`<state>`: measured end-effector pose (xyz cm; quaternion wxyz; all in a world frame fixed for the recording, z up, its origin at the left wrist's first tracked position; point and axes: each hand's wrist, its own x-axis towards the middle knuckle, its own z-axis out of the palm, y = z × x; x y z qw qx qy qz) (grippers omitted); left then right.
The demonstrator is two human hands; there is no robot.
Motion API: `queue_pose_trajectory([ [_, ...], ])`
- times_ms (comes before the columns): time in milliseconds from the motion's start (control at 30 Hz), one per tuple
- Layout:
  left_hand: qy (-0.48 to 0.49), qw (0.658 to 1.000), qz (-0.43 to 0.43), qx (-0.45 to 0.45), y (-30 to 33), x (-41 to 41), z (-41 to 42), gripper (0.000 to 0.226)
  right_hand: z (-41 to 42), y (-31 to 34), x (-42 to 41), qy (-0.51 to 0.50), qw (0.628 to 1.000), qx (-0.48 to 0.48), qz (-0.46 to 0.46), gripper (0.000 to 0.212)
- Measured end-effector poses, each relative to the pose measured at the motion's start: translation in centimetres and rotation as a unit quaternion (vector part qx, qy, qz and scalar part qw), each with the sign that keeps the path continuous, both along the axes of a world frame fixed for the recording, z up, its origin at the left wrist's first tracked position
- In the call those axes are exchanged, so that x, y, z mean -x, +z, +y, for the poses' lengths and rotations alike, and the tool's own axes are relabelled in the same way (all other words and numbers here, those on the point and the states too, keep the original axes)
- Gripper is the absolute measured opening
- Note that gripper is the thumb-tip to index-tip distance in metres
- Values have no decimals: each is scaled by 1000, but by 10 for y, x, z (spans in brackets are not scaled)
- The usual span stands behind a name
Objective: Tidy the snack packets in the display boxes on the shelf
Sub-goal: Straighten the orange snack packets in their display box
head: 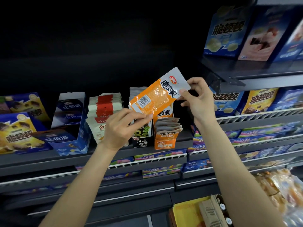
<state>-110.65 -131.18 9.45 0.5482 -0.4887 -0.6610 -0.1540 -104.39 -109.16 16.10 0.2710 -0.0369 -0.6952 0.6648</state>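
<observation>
— So, where are we with the tidying?

— I hold one orange packet (158,94) in the air with both hands, above the shelf (82,158). My left hand (122,128) pinches its lower corner and my right hand (199,100) pinches the white top edge, so both sets of fingers are closed on it. It hangs tilted, over the black box (142,136) and the orange box (165,140), touching neither.

— Is much finished already?

— I judge we are in the middle. The orange box has packets inside, but they fan out and lean unevenly, so it needs straightening. The packet in my hands carries the same colours as that box, so I think it belongs there and is not yet put in. The red and white packets (105,107) to the left stand in a fairly neat row. The blue box (70,128) farther left looks half empty, with its contents lying loose.

— Anything in the way?

— The boxes stand tight beside each other, and my left wrist covers part of the black box. The upper shelf (246,76) is near my right hand. Big yellow and blue cartons (19,133) fill the far left, and the lower shelves are full of other goods, but those are well apart from this work.
</observation>
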Motion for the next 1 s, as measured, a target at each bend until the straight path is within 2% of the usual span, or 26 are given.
queue_pose_trajectory([
  [133,4,1000,7,-9,0,3,-1,34,-1,-3,-1,0,1000,-11,20,19],
  [233,-4,999,-9,-33,1,3,-1,22,1,1,-3,17,999,2,28,26],
  [300,-9,996,-61,-59,6,4,2,17,7,7,-6,42,998,-43,37,35],
  [400,-21,971,-198,-129,22,6,10,18,22,16,-8,74,986,-146,15,23],
  [433,-23,950,-263,-168,28,6,14,19,26,18,-8,86,984,-155,0,20],
  [467,-27,917,-341,-205,33,5,18,20,31,20,-7,84,980,-177,-12,19],
  [500,-36,874,-425,-232,37,4,22,21,36,21,-5,57,969,-238,-12,17],
  [533,-46,828,-502,-246,40,4,27,21,39,22,-3,-1,940,-340,4,15],
  [600,-64,751,-606,-252,40,6,37,21,43,22,4,-130,853,-502,62,18],
  [667,-82,714,-656,-230,35,5,44,16,43,27,9,-201,806,-549,94,23],
  [733,-80,722,-663,-182,28,2,49,12,40,31,14,-208,792,-565,95,25],
  [767,-63,737,-655,-157,25,1,51,12,39,32,16,-192,801,-559,92,23],
  [800,-38,755,-641,-133,24,-1,51,11,38,32,18,-162,821,-542,83,20],
  [867,15,790,-603,-111,23,-7,51,26,36,30,22,-95,870,-480,63,14],
  [933,23,796,-592,-124,22,-14,46,34,35,26,26,-59,898,-431,69,13],
  [1000,3,789,-598,-138,16,-20,41,29,35,24,30,-39,906,-415,74,13],
])
